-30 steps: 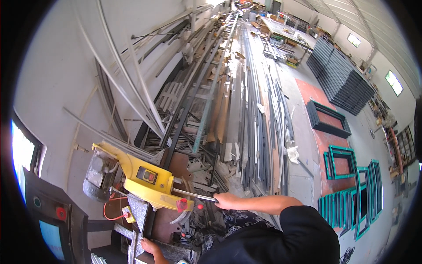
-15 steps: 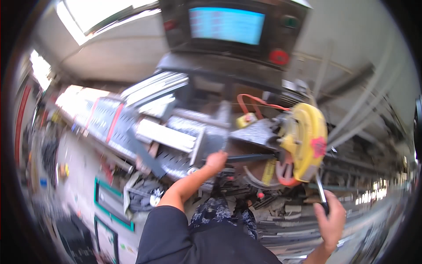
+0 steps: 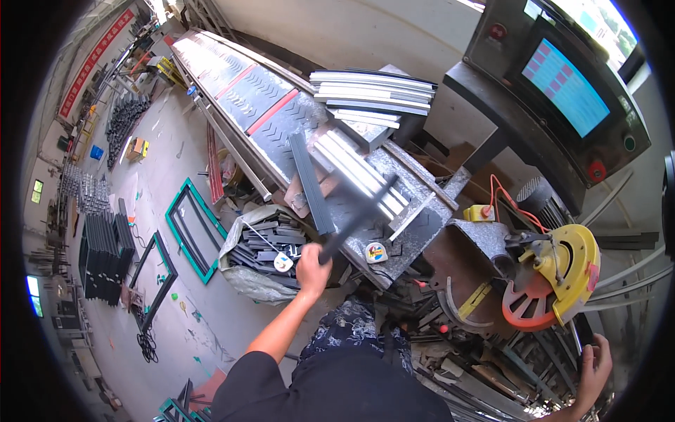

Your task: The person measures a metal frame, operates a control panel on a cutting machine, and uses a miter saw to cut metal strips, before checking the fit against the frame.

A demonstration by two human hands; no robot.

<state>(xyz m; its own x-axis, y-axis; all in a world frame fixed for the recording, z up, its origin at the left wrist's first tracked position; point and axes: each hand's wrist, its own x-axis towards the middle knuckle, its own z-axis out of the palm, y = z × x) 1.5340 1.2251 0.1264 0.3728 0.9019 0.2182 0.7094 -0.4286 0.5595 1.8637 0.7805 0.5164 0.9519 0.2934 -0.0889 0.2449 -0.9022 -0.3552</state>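
My left hand (image 3: 312, 270) is closed round the near end of a dark grey metal profile bar (image 3: 354, 226). Blurred by motion, the bar slants up and away over the worktable (image 3: 422, 239). Far to the right, my right hand (image 3: 595, 373) is wrapped at the handle (image 3: 583, 336) of a yellow-guarded cut-off saw (image 3: 576, 264); part of the grip is hidden. Below the guard shows the saw's orange-red lower cover (image 3: 529, 304). Another dark profile (image 3: 309, 184) lies on the table beside several silver profiles (image 3: 362, 172). A tape measure (image 3: 376, 253) rests near the table's front edge.
A control panel with a lit screen (image 3: 566, 86) stands at the back right. Left of my legs, a sack (image 3: 242, 274) holds short dark offcuts, with a second tape measure (image 3: 283, 262) on top. Green-edged frames (image 3: 191, 232) lie on the floor. Metal scraps (image 3: 478, 373) lie beneath the saw.
The view has swung left, so table and saw appear further right. My left hand has lifted the dark bar away from the saw side and over the table. My right hand stays at the saw handle.
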